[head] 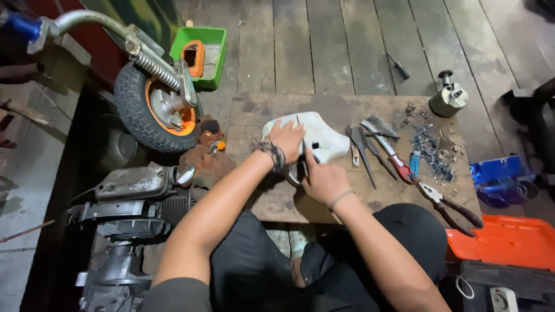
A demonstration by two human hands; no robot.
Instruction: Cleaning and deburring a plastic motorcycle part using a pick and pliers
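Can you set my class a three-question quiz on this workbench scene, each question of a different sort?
1. True or false: the left hand rests on top of the white plastic panel.
2. Which tool lies nearest the right edge of the wooden board? A) pliers B) blue lighter C) wire brush
3. Fill in: the green tray on the floor sits just behind the small ____.

Key
1. True.
2. A.
3. Wheel, with an orange hub.
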